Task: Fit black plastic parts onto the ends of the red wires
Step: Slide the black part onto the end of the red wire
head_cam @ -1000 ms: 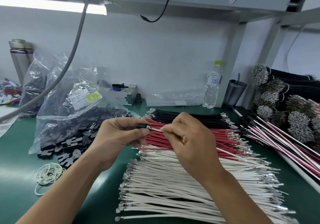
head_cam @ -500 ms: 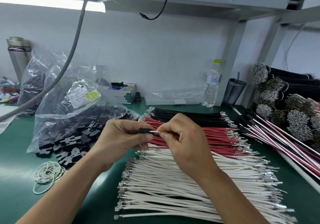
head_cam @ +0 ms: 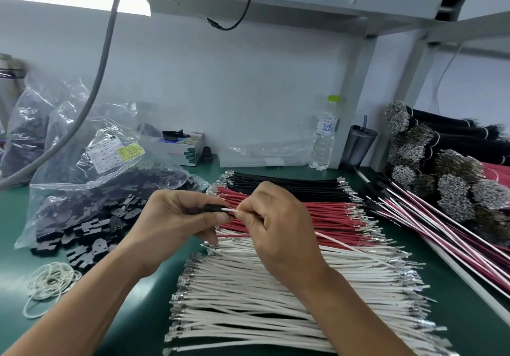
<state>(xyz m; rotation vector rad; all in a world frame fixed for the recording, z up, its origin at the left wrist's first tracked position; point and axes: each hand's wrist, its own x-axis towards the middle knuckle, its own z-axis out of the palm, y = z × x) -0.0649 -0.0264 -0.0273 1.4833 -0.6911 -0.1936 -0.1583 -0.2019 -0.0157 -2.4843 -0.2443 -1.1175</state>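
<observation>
Right now the left hand (head_cam: 176,217) pinches a small black plastic part (head_cam: 212,208) between thumb and curled fingers, while the right hand (head_cam: 276,226) pinches a white wire (head_cam: 230,210) close to its end, fingers clamped tight, feeding it into the part. The red wires (head_cam: 317,215) lie untouched in a flat row on the bench at about 1 o'clock from the hands, between the black wires (head_cam: 284,180) at 12 o'clock and the white wires (head_cam: 262,286) at 6 o'clock.

Such a wire is likely light and limp along its length, so it wants holding just behind the metal terminal, where it is stiffest; the terminal looks thin and easy to bend. The plastic part seems hard, light and smooth, best gripped by its flat sides.

A green mat (head_cam: 16,245) covers the bench. At 9 o'clock sits a clear bag of black parts (head_cam: 91,179), with rubber bands (head_cam: 49,281) at 8 o'clock. A water bottle (head_cam: 324,140) stands at 1 o'clock against the pale wall, and bundled wires (head_cam: 441,179) pile up at 3 o'clock.
</observation>
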